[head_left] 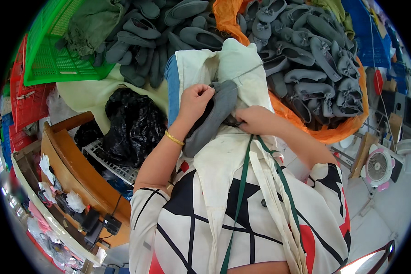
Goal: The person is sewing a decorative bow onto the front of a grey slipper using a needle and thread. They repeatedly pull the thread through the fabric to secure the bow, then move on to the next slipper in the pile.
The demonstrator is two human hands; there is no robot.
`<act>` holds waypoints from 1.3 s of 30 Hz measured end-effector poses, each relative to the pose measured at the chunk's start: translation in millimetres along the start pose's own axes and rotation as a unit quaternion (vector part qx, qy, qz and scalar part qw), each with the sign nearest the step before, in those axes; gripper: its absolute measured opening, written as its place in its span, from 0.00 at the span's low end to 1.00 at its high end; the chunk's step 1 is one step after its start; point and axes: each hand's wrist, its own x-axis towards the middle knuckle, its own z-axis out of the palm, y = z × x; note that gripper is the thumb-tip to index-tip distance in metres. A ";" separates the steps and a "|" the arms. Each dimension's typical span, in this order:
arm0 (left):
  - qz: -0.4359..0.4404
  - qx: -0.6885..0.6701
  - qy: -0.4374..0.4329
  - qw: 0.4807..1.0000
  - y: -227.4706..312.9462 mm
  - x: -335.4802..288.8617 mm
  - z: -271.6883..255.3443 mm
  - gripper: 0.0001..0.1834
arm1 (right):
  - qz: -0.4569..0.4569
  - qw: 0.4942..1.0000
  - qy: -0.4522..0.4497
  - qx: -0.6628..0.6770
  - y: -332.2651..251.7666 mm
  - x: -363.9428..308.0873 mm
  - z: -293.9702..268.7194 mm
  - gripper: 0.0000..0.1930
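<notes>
A grey slip-on shoe (214, 119) rests on the white cloth over my lap, its opening facing left. My left hand (195, 104) is closed on the shoe's upper edge, fingers and thumb pinched together. A thin strand, with a pale curl of thread (240, 83) beside it, runs from the shoe's top up to the right. On the shoe's right side, my right hand (255, 119) is closed with its fingertips against a small dark thing (231, 120). What that thing is, I cannot make out.
Piles of grey shoes lie ahead, some by a green crate (68, 55), others in an orange sack (347, 130). At left are a black plastic bag (134, 123) and a wooden drawer (84, 171). A small fan (378, 166) stands at right.
</notes>
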 end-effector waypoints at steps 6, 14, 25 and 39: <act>-0.023 -0.040 0.003 0.999 1.0 -0.5 2.1 0.10 | -0.027 0.984 0.098 0.144 -9.7 -19.5 -40.5 0.11; -0.068 -0.067 -0.004 0.995 9.9 -2.3 -1.6 0.09 | -0.037 0.948 0.278 -0.151 -35.5 20.4 -50.1 0.12; -0.082 -0.096 -0.004 0.992 7.0 1.2 -1.5 0.08 | -0.043 0.948 0.260 -0.180 -33.1 41.2 -45.1 0.10; -0.109 -0.110 -0.014 0.988 11.7 1.6 -3.4 0.07 | -0.066 0.946 0.254 -0.192 -35.7 42.2 -39.1 0.10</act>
